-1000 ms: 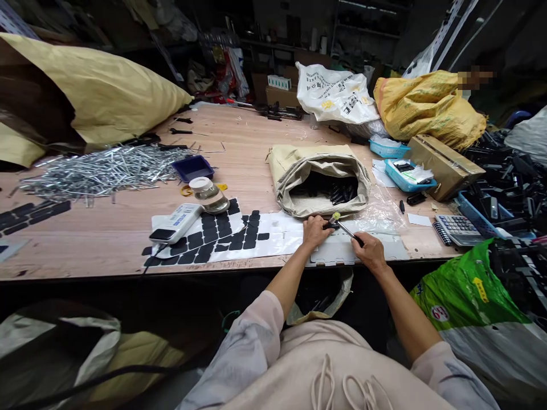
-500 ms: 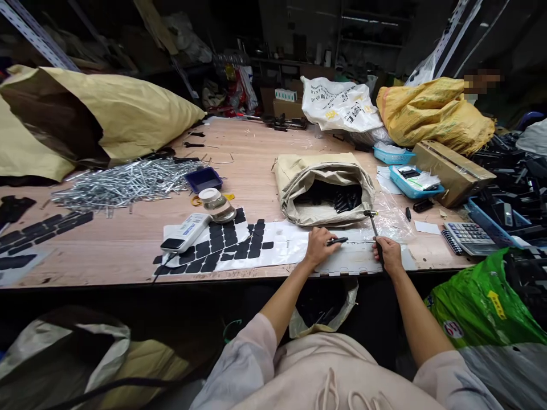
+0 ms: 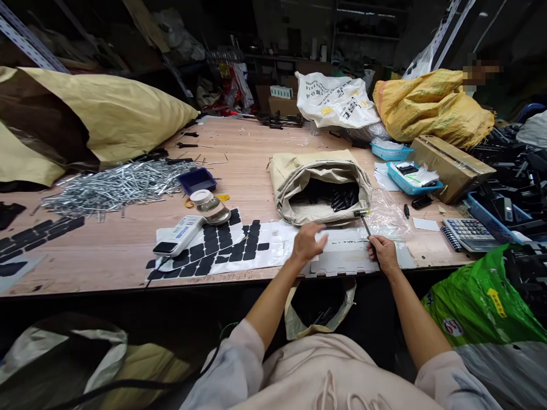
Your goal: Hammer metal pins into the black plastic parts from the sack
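My right hand [image 3: 383, 254] grips the dark handle of a small hammer [image 3: 366, 224], whose metal head points up and away toward the open tan sack [image 3: 320, 171] of black parts. My left hand [image 3: 306, 241] hovers, blurred, with fingers spread and nothing in it, over the white sheet [image 3: 342, 256] at the table's front edge. Just left of it lies a white backing sheet of black adhesive pads [image 3: 222, 242]. Below the table edge hangs a small bag [image 3: 318, 304] with dark pieces inside.
A white handheld device [image 3: 179, 234] and a clear jar [image 3: 209, 205] sit on the pad sheet. A heap of metal rods [image 3: 115, 182], a blue tray [image 3: 196, 180], a calculator [image 3: 468, 230], blue baskets [image 3: 412, 176], a cardboard box [image 3: 450, 165] and large sacks crowd the table. A green bag [image 3: 474, 307] stands at right.
My left hand held a black part against the sheet and now is lifted, open, without it. The hammer went from lying low over the part to tilted up and away.
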### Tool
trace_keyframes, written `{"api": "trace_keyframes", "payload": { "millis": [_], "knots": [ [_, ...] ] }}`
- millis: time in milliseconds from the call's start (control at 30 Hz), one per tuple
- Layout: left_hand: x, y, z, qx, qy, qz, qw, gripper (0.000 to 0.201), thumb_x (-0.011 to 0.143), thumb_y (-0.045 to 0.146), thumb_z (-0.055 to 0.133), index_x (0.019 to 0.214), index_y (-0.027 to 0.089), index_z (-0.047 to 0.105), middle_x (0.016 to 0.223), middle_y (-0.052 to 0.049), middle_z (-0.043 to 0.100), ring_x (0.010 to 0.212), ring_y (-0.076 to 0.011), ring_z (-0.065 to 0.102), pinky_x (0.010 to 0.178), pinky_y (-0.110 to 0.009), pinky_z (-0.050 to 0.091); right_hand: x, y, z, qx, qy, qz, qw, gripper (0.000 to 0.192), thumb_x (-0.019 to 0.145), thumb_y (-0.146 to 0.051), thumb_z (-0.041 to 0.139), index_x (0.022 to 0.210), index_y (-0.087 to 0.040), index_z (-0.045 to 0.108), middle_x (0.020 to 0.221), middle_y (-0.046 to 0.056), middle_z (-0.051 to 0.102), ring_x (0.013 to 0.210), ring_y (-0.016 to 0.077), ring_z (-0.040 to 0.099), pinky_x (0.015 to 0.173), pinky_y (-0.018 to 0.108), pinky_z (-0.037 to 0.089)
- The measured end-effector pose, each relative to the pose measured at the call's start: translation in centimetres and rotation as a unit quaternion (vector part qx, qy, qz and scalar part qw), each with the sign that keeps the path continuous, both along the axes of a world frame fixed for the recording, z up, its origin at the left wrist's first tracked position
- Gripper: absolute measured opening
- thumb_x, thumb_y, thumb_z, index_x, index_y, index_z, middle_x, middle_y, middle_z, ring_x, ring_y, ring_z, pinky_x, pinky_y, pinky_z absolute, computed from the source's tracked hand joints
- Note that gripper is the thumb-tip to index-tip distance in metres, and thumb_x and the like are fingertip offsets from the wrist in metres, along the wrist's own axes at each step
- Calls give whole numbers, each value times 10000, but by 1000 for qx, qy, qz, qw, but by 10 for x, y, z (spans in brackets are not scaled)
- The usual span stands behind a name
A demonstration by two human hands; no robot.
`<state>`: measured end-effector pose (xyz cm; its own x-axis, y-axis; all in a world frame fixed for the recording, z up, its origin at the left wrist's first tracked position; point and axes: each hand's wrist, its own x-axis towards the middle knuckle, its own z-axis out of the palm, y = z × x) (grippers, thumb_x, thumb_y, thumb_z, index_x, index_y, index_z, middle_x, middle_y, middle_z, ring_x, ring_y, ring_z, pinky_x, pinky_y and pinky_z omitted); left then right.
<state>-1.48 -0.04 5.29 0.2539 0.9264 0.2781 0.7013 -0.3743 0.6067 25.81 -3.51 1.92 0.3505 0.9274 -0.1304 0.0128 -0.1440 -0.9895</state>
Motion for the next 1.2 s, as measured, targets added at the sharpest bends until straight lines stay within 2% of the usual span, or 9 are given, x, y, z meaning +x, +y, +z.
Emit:
{"api": "trace_keyframes", "payload": {
  "millis": [100, 200, 300, 400, 567, 767, 933, 1067, 1200],
  "knots": [
    [-1, 74, 8, -10, 40, 161, 986, 280, 932, 205, 557, 1173, 173, 697, 1117, -135, 669, 1110, -295, 582, 959, -403, 469, 0, 0, 0, 4, 8, 2, 1000, 391, 695, -519, 761, 816, -152, 696, 601, -16, 618, 406, 92, 492, 325, 200, 402],
    [-4, 122, 10, -74, 105, 218, 968, 235, 918, 130, 557, 1109, 121, 694, 1188, -190, 647, 1108, -317, 608, 943, -410, 464, -1, 0, 2, 4, 18, 1, 1000, 378, 700, -512, 756, 802, -153, 695, 599, -16, 610, 405, 90, 488, 322, 198, 400],
    [-3, 142, 6, -113, 142, 228, 957, 222, 894, 76, 550, 1052, 104, 703, 1143, -215, 662, 1035, -326, 650, 872, -427, 483, -1, 0, 4, 0, 19, -3, 1000, 377, 702, -522, 749, 785, -159, 688, 588, -15, 604, 400, 93, 488, 320, 200, 396],
    [2, 146, 2, -140, 175, 247, 943, 269, 901, 50, 482, 1008, 108, 723, 1078, -221, 676, 1001, -338, 668, 805, -425, 493, 0, 1, 4, 1, 17, 0, 1000, 367, 711, -520, 738, 773, -163, 681, 591, -13, 607, 400, 94, 487, 322, 203, 399],
    [1, 139, 7, -129, 179, 231, 948, 275, 917, 93, 476, 1012, 120, 733, 1114, -204, 649, 1004, -327, 652, 818, -412, 474, 1, 2, 2, -1, 21, -5, 1000, 359, 709, -507, 745, 788, -162, 685, 589, -10, 616, 399, 99, 498, 323, 207, 403],
    [8, 83, 17, 64, 93, 99, 989, 304, 1004, 270, 476, 1243, 213, 656, 1184, -137, 615, 1137, -310, 518, 972, -421, 418, 1, 1, 3, 1, 21, -5, 1000, 343, 716, -483, 746, 798, -155, 690, 595, -9, 619, 403, 95, 502, 322, 198, 402],
    [33, 29, -11, 40, 132, -85, 987, 215, 979, 260, 563, 1125, 245, 720, 1031, -90, 648, 1037, -270, 519, 892, -398, 412, 1, 0, 2, -1, 1, -4, 1000, 351, 719, -502, 738, 778, -161, 677, 590, -10, 617, 403, 96, 504, 324, 198, 403],
    [41, 17, -35, 17, 111, -73, 991, 224, 955, 280, 618, 1145, 233, 726, 1053, -81, 645, 1015, -253, 523, 855, -379, 421, -1, 0, 2, 7, -16, 2, 1000, 354, 731, -506, 737, 774, -159, 686, 602, -5, 619, 413, 95, 507, 330, 195, 409],
    [36, 23, -44, -7, 9, -45, 999, 413, 820, 283, 778, 1220, 219, 695, 1009, -51, 657, 978, -236, 537, 875, -361, 448, -5, -3, 5, 7, -58, 9, 998, 373, 747, -521, 718, 806, -153, 711, 614, -1, 618, 422, 103, 515, 345, 206, 426]
  ]
}}
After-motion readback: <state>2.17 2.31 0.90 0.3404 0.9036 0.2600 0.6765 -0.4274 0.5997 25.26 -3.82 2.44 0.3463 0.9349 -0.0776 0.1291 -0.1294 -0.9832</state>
